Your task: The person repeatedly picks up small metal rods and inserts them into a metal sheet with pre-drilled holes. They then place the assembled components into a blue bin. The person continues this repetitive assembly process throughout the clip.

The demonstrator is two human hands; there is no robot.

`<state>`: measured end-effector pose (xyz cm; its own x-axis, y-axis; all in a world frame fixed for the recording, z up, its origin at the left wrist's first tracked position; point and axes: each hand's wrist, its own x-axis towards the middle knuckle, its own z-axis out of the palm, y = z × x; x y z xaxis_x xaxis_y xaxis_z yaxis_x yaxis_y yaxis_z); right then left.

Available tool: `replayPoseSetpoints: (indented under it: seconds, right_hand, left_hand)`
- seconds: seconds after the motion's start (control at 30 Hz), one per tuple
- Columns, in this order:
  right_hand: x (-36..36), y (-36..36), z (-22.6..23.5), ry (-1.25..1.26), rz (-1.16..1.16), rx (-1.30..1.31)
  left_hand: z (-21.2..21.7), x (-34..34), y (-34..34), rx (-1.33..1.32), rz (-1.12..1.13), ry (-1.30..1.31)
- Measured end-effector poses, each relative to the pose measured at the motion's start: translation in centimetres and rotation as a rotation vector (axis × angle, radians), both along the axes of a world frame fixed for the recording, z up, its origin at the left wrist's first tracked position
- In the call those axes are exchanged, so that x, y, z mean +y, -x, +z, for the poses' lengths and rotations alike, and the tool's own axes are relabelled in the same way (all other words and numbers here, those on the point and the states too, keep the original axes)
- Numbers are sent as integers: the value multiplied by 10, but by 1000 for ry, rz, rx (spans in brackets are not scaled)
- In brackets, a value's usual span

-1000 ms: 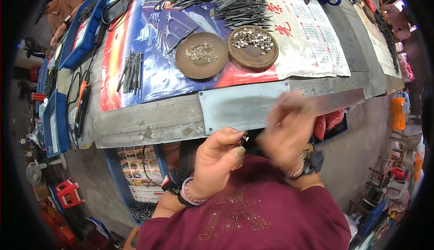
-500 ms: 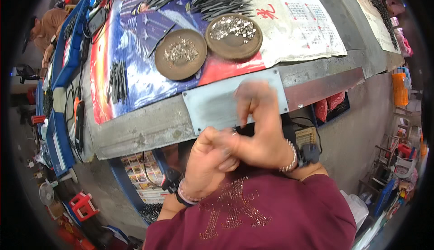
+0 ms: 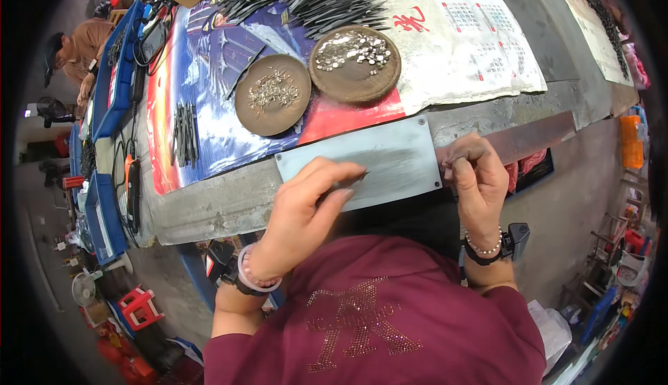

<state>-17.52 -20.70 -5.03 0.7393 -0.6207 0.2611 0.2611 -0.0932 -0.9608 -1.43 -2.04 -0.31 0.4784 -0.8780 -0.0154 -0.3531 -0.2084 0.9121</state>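
Moved apart, left hand (image 3: 304,202) loosely curved, thin dark sliver (image 3: 365,174) at its fingertip, right hand (image 3: 480,184) tightly curled, grips unclear.

Floor (image 3: 550,235): grey, bare-looking | Bench (image 3: 209,214): grey, worn edge | Lower left: red stool (image 3: 141,308), white fan (image 3: 83,289) beside it

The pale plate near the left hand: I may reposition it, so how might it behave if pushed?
The pale plate would probably resist a push, since dark fasteners show at three corners. It is likely stiff, given its flat face and straight edges. The dark smudge on it might feel slightly slippery.
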Motion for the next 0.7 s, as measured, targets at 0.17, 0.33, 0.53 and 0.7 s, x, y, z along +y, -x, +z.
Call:
replayPoseSetpoints:
  seconds: [0.17,0.33,0.53,0.7]
  right_hand:
    - [-4,-3,-1,114,-28,42]
    - [-12,-2,-6,55,-21,8]
    - [-14,-11,-6,214,-4,-25]
    - [-24,-9,1,195,-48,-17]
  left_hand:
    - [-2,-35,-3,-316,-145,-38]
    - [-3,-52,-3,-501,-231,-134]
    - [1,-51,-15,-521,-371,-220]
    - [4,-34,-26,-514,-395,-274]
